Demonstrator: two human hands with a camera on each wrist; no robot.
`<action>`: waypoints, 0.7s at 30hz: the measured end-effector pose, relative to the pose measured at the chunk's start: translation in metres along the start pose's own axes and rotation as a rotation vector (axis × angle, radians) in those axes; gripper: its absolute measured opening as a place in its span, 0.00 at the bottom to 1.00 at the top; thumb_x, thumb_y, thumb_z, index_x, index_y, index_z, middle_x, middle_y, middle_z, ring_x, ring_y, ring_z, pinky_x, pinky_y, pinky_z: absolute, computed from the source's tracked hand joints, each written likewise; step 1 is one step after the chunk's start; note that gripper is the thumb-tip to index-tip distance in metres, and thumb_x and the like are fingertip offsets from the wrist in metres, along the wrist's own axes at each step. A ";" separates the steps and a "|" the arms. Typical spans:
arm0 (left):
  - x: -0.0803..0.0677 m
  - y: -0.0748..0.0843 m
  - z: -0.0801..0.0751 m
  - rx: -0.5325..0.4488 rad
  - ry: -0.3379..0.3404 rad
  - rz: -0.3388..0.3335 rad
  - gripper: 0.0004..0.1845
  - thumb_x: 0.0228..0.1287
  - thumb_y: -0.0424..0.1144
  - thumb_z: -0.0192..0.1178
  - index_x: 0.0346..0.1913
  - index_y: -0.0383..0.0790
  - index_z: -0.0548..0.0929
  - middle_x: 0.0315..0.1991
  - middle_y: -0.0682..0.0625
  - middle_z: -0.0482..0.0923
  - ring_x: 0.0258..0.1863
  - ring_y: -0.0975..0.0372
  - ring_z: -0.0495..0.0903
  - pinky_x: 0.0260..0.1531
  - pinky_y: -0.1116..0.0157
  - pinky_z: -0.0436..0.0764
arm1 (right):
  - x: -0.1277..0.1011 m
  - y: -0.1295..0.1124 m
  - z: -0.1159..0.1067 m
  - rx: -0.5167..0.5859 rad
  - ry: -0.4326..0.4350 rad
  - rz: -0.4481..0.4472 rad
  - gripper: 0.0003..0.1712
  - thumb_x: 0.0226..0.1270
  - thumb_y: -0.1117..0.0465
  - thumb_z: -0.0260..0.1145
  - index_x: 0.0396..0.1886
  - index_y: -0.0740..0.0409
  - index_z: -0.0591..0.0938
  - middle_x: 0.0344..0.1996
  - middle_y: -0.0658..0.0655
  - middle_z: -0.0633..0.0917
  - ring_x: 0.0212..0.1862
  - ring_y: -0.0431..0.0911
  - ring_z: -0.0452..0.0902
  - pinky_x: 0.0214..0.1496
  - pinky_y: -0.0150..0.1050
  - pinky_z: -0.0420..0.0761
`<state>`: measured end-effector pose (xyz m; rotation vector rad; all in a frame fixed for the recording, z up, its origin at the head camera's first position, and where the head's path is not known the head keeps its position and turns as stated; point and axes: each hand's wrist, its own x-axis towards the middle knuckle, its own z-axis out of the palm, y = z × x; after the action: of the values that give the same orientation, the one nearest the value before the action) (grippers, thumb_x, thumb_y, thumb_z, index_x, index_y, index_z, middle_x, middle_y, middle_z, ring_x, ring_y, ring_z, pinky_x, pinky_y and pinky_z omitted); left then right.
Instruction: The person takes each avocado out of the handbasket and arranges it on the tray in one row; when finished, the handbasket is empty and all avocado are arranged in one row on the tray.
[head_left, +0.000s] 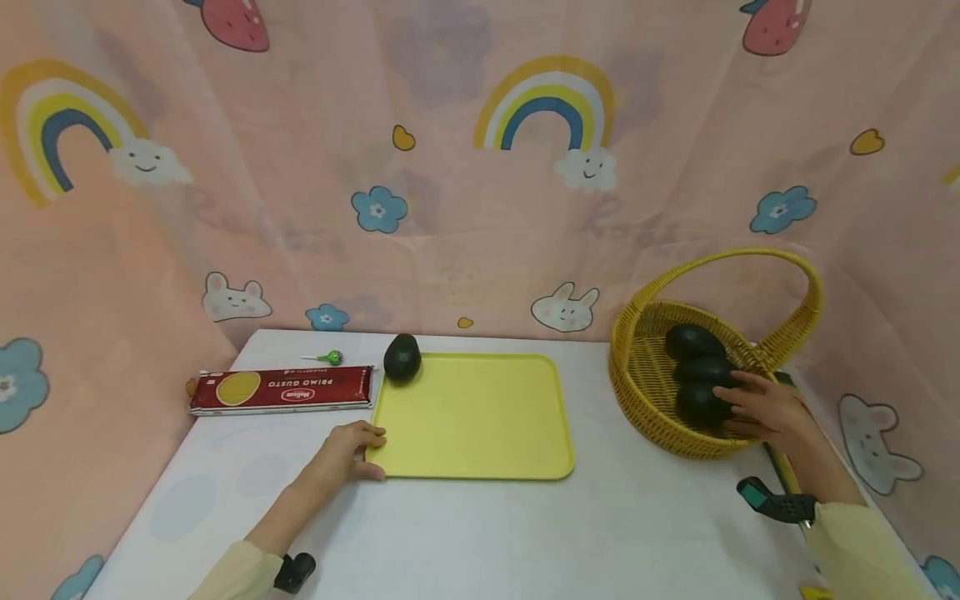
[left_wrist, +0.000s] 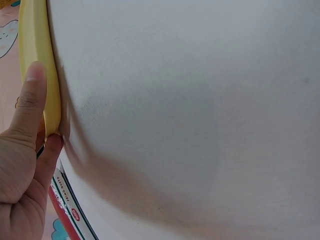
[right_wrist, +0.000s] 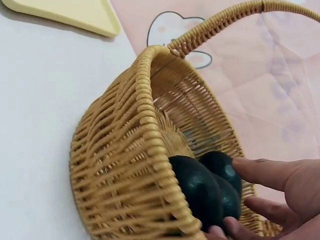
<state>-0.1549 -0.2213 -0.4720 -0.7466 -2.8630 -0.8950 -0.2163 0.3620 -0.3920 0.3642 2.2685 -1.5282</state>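
My left hand (head_left: 343, 452) pinches the near-left corner of a yellow tray (head_left: 472, 417); in the left wrist view its thumb (left_wrist: 34, 95) lies over the tray's rim (left_wrist: 51, 100). One dark avocado (head_left: 402, 358) sits at the tray's far-left corner. On the right, a yellow wicker basket (head_left: 648, 421) with a tall handle contains three dark avocados (head_left: 693, 342). My right hand (head_left: 780, 410) reaches over the basket's right rim, its fingers spread at the nearest avocado (head_left: 701, 406). In the right wrist view, fingertips are against the avocados (right_wrist: 195, 187), with no grip closed round one.
A red pack labelled Primo Gusto (head_left: 281, 390) lies left of the tray, with a green lollipop (head_left: 330, 357) behind it. A pink patterned cloth (head_left: 450, 250) hangs behind the white table (head_left: 465, 533). Something dark green and yellow, partly hidden, lies beneath my right forearm.
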 end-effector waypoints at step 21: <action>0.001 -0.002 0.001 -0.017 -0.014 -0.009 0.28 0.38 0.38 0.77 0.42 0.21 0.83 0.44 0.35 0.81 0.44 0.44 0.81 0.41 0.61 0.84 | 0.052 0.010 0.041 -0.062 0.080 -0.347 0.40 0.64 0.54 0.68 0.70 0.65 0.63 0.56 0.44 0.77 0.58 0.51 0.64 0.44 0.24 0.76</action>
<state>-0.1565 -0.2218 -0.4735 -0.7450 -2.8773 -0.9194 -0.2514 0.3276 -0.4377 0.0117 2.5376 -1.6227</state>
